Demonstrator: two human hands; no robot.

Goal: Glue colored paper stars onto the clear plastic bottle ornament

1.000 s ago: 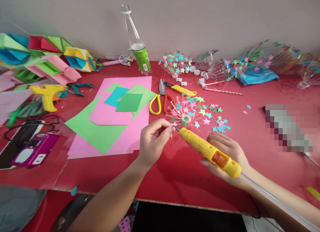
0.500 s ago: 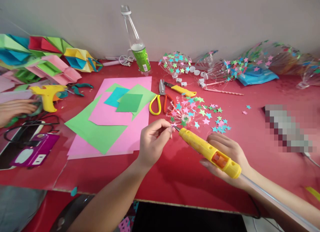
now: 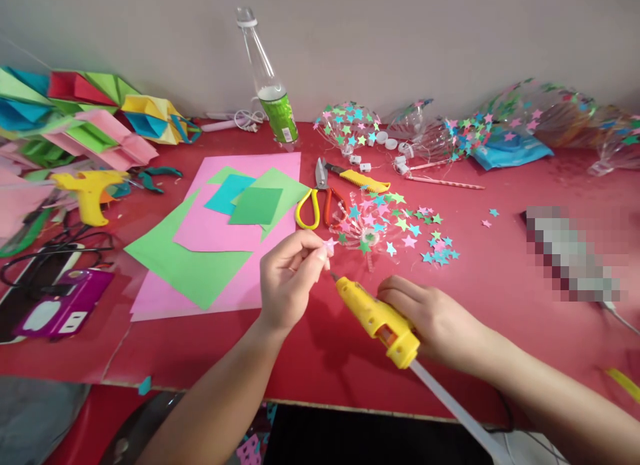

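Between thumb and forefinger, my left hand [image 3: 293,278] pinches a small pink paper star [image 3: 329,245]. My right hand [image 3: 425,311] is wrapped round a yellow hot glue gun [image 3: 373,315]; its metal tip points up-left, just below the star and apart from it. A long clear glue stick [image 3: 455,408] sticks out of the gun's back end. Behind my hands, a clear plastic piece cut into strips [image 3: 370,237] lies with several coloured stars on it. Loose paper stars [image 3: 440,251] are scattered to its right.
Scissors [image 3: 321,185] and a yellow cutter [image 3: 365,181] lie behind the strips. Left are coloured paper sheets [image 3: 210,278], a second glue gun [image 3: 93,191] and a purple box [image 3: 70,301]. A bottle [image 3: 273,105] and star-covered plastic pieces [image 3: 347,128] stand along the wall.
The glue gun's tip has drawn back from the star, down and left, and the gun is turned more steeply. My left hand has shifted slightly left. Another person's hand at the left has gone.
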